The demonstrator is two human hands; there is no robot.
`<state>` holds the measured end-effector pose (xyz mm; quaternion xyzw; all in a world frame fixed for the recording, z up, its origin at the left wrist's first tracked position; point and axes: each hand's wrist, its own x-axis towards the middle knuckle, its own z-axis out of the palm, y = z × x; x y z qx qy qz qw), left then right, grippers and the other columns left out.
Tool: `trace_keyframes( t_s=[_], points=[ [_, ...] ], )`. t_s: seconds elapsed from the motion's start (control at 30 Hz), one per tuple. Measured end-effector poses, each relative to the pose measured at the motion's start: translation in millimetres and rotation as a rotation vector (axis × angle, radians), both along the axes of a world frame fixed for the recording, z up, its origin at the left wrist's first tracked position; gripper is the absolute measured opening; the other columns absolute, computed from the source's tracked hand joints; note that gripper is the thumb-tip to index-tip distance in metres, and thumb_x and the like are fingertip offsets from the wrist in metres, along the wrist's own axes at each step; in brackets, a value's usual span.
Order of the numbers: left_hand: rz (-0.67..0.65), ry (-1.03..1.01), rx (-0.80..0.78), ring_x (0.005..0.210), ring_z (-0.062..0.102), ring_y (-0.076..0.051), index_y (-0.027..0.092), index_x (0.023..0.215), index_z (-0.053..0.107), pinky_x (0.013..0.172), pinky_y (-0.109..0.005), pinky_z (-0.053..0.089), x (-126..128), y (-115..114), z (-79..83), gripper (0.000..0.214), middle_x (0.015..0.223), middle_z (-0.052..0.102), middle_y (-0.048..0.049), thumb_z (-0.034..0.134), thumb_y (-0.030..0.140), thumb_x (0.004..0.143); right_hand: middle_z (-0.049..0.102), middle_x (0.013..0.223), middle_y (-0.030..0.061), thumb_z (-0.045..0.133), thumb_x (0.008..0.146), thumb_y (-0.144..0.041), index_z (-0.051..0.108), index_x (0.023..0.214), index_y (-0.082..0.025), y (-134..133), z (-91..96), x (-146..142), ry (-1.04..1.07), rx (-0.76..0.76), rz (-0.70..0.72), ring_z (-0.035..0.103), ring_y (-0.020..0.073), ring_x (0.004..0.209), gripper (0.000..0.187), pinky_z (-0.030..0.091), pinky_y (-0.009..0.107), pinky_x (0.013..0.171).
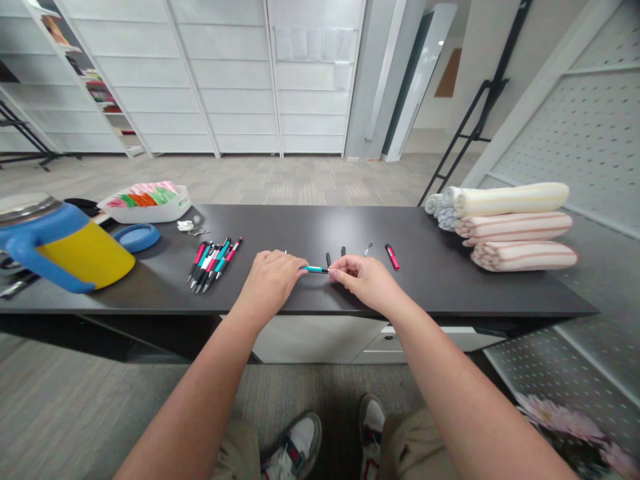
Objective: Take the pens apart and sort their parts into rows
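Observation:
A teal pen (316,269) with a black tip end is stretched level between my hands, just above the dark tabletop near its front edge. My left hand (273,277) grips its left end, fingers closed. At the pen's tip end, my right hand (363,277) is pinched shut. Whether a small separate part sits in those fingertips is too small to tell. Just behind the right hand lie two small black pieces (343,251), partly hidden, and a thin silvery piece (369,249). A red pen part (393,257) rests farther right. To the left is a pile of red, teal and white pens (213,263).
On the left of the desk (300,227) stand a blue and yellow jug (85,250), a blue lid (136,237), a white basket (150,212) with colourful packets, and a small white item (185,226). Rolled towels (520,227) are stacked at the right.

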<state>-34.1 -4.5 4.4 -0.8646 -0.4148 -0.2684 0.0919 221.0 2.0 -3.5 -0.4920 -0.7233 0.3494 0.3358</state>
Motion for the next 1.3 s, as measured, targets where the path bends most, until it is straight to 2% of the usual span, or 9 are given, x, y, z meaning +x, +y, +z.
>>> trace_keyframes(
  t_s=[0.13, 0.23, 0.33, 0.4, 0.53, 0.63, 0.7, 0.93, 1.3],
  points=[
    [0.006, 0.005, 0.009, 0.102, 0.066, -0.025, 0.023, 0.114, 0.070, 0.095, -0.044, 0.041, -0.2, 1.2, -1.5, 0.022, 0.106, 0.078, -0.0072, 0.051, 0.033, 0.108, 0.080, 0.092, 0.0026, 0.067, 0.095, -0.046, 0.075, 0.108, -0.023, 0.1, -1.5, -1.0, 0.053, -0.032, -0.007, 0.066, 0.0140, 0.067, 0.028, 0.050, 0.026, 0.066],
    [0.000, 0.007, 0.019, 0.101, 0.066, -0.026, 0.023, 0.114, 0.070, 0.094, -0.044, 0.041, -0.6, 1.7, -1.9, 0.021, 0.106, 0.078, -0.0075, 0.052, 0.032, 0.108, 0.080, 0.091, 0.0027, 0.055, 0.103, -0.047, 0.077, 0.098, -0.023, -1.6, 1.8, -2.0, -0.031, 0.003, -0.003, 0.065, 0.0136, 0.066, 0.033, 0.049, 0.026, 0.065],
    [0.002, 0.014, 0.019, 0.102, 0.066, -0.026, 0.023, 0.114, 0.070, 0.093, -0.044, 0.041, -0.6, 1.6, -1.3, 0.021, 0.106, 0.077, -0.0075, 0.051, 0.032, 0.108, 0.079, 0.088, 0.0019, 0.058, 0.101, -0.043, 0.076, 0.093, -0.022, -3.5, 4.1, -2.6, -0.066, 0.037, -0.001, 0.065, 0.0140, 0.069, 0.029, 0.048, 0.026, 0.066],
    [0.003, 0.019, 0.017, 0.102, 0.066, -0.026, 0.023, 0.114, 0.070, 0.093, -0.044, 0.041, -0.5, 1.3, -0.8, 0.022, 0.106, 0.077, -0.0075, 0.051, 0.032, 0.108, 0.079, 0.090, 0.0016, 0.066, 0.097, -0.040, 0.075, 0.101, -0.022, -3.9, 3.9, -3.0, -0.041, 0.056, -0.014, 0.067, 0.0144, 0.073, 0.020, 0.048, 0.026, 0.068],
    [0.003, 0.022, 0.016, 0.101, 0.066, -0.026, 0.023, 0.115, 0.069, 0.093, -0.043, 0.041, -0.4, 1.4, -0.9, 0.022, 0.106, 0.077, -0.0070, 0.051, 0.032, 0.108, 0.080, 0.093, 0.0021, 0.066, 0.097, -0.041, 0.074, 0.117, -0.023, -3.6, 3.9, -3.6, -0.043, 0.057, -0.011, 0.066, 0.0144, 0.073, 0.029, 0.048, 0.026, 0.069],
    [0.004, 0.018, 0.020, 0.101, 0.066, -0.026, 0.023, 0.114, 0.069, 0.093, -0.043, 0.041, -0.7, 1.7, -1.7, 0.021, 0.106, 0.077, -0.0070, 0.051, 0.032, 0.108, 0.079, 0.090, 0.0018, 0.057, 0.102, -0.041, 0.078, 0.104, -0.023, -4.3, 5.7, -3.3, -0.077, 0.063, 0.015, 0.066, 0.0142, 0.071, 0.028, 0.047, 0.026, 0.067],
    [0.005, 0.014, 0.019, 0.101, 0.066, -0.026, 0.023, 0.114, 0.069, 0.093, -0.043, 0.041, -0.9, 1.6, -1.9, 0.021, 0.106, 0.077, -0.0072, 0.051, 0.032, 0.108, 0.079, 0.089, 0.0016, 0.059, 0.101, -0.039, 0.078, 0.099, -0.023, -5.0, 6.4, -3.0, -0.066, 0.071, 0.006, 0.066, 0.0143, 0.071, 0.025, 0.047, 0.026, 0.067],
    [0.008, 0.013, 0.002, 0.101, 0.066, -0.026, 0.022, 0.114, 0.069, 0.094, -0.044, 0.041, 0.3, 0.8, -1.1, 0.023, 0.106, 0.078, -0.0078, 0.049, 0.033, 0.109, 0.078, 0.084, 0.0016, 0.069, 0.093, -0.037, 0.077, 0.104, -0.023, -4.9, 1.8, -2.6, 0.028, 0.048, -0.055, 0.066, 0.0150, 0.068, 0.019, 0.050, 0.027, 0.066],
    [0.040, 0.051, -0.041, 0.092, 0.065, -0.025, 0.024, 0.113, 0.070, 0.091, -0.044, 0.039, -0.4, 5.4, -2.0, 0.026, 0.101, 0.078, -0.0061, 0.047, 0.035, 0.109, 0.075, 0.087, 0.0029, 0.068, 0.092, -0.043, 0.074, 0.104, -0.022, -1.6, -2.7, -2.6, 0.114, 0.017, -0.120, 0.065, 0.0152, 0.068, 0.025, 0.054, 0.026, 0.057]
  ],
)
